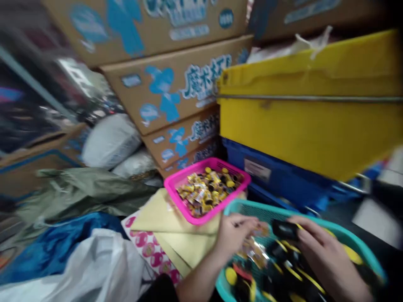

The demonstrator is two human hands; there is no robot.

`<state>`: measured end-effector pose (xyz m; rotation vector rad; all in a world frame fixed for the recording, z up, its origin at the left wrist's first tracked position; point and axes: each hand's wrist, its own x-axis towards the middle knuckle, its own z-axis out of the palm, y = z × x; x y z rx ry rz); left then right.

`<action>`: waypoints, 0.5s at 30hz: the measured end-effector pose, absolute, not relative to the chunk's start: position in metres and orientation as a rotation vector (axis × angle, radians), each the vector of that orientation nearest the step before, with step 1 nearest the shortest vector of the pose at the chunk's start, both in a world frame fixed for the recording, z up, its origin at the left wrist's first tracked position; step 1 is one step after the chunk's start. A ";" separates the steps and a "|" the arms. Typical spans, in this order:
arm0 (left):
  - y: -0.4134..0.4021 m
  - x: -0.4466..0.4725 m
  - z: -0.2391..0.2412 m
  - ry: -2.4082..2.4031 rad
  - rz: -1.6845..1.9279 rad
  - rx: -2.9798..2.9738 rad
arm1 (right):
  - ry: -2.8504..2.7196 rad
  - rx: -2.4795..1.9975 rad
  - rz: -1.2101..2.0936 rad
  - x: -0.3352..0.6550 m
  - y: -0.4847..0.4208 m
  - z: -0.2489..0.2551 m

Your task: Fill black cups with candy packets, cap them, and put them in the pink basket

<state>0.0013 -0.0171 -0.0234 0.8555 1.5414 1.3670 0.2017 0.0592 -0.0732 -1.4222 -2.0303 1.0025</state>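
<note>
Over a teal basket, my left hand pinches a small clear-and-orange wrapped packet. Its other fingers are curled in. A black cylindrical cup with a bit of yellow at its end is gripped by my right hand, close to the packet but apart from it. Under both hands, several black cups with yellow lids fill much of the basket. Shiny clear packets lie at its left part. My right hand hides some of the cups, and blur softens the details.
Behind my left hand, a pink basket full of small yellow and dark pieces rests on yellowish sheets. Printed cartons are stacked behind. A yellow crate sits on a blue crate at right. Sacks lie left.
</note>
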 end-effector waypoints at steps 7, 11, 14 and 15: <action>-0.017 -0.001 -0.024 1.538 1.434 0.989 | -1.377 -0.931 1.578 0.185 0.049 -0.030; -0.018 0.002 -0.023 1.551 1.469 1.095 | -1.395 -0.952 1.612 0.185 0.045 -0.025; -0.018 0.002 -0.025 1.555 1.534 1.143 | -1.411 -0.989 1.645 0.182 0.044 -0.023; -0.018 0.001 -0.026 1.552 1.554 1.159 | -1.414 -1.000 1.653 0.182 0.045 -0.023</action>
